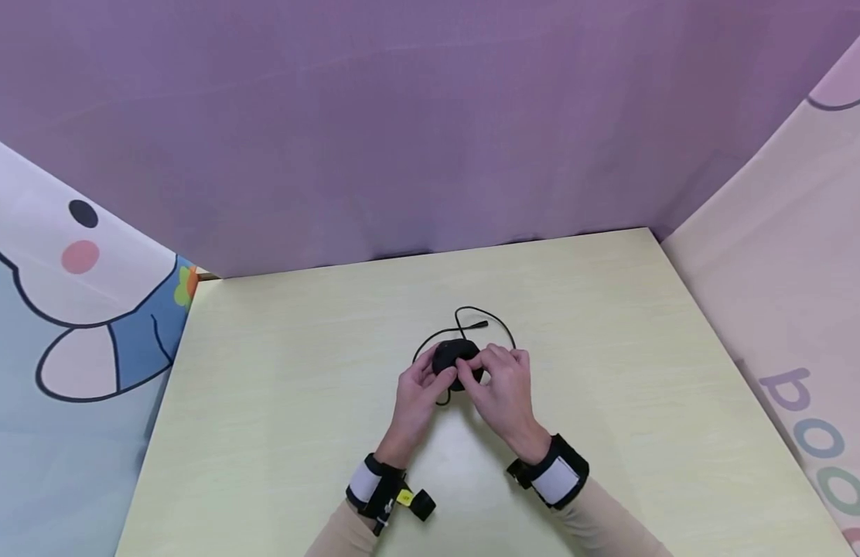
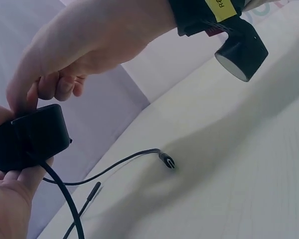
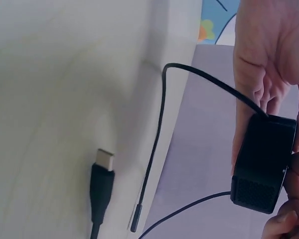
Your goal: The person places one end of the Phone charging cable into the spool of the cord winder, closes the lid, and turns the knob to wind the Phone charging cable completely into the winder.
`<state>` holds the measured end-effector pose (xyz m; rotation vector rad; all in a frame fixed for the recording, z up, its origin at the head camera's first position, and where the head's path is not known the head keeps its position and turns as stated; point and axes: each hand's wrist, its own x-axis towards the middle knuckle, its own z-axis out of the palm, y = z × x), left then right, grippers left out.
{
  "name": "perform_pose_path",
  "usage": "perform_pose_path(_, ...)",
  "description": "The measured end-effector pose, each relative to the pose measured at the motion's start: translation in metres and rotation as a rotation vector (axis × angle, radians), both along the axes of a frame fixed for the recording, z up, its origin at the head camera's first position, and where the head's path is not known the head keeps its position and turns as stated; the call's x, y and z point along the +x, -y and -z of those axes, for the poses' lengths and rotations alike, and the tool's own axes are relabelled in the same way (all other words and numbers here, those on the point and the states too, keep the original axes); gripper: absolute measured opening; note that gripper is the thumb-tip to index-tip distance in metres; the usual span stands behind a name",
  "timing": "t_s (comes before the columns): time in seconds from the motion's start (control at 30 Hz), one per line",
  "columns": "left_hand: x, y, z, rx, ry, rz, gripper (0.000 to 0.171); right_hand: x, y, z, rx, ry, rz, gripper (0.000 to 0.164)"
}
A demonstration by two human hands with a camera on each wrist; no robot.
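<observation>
Both hands hold a black rounded device [image 1: 444,355] with a flat side and a patch of mesh grille in the right wrist view. My left hand [image 1: 416,396] grips it from the left side. From the right, my right hand [image 1: 503,391] pinches at its upper face with thumb and forefinger. What lies between those fingertips is hidden. Thin black cables run out of the device and loop beyond it. A plug with a metal tip [image 3: 105,159] appears in the right wrist view, near a slim black cable end [image 3: 136,219].
The hands work over a pale wooden table [image 1: 298,433]. A purple cloth wall [image 1: 430,139] stands behind it, with printed cartoon panels at the left [image 1: 82,340] and right [image 1: 785,271]. Black straps with small cameras circle both wrists.
</observation>
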<state>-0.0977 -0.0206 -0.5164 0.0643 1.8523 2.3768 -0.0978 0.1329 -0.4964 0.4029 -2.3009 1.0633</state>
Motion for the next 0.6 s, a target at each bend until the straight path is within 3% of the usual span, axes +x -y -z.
perform_pose_path(0.33,-0.001,0.005,0.002,-0.034,0.014,0.017,0.056,-0.006,-0.013,0.003,0.077,-0.050,-0.169,0.010)
perform_pose_path(0.6,-0.003,0.012,-0.002,-0.103,-0.001,0.094,0.053,-0.017,-0.036,-0.004,0.289,-0.117,-0.369,0.018)
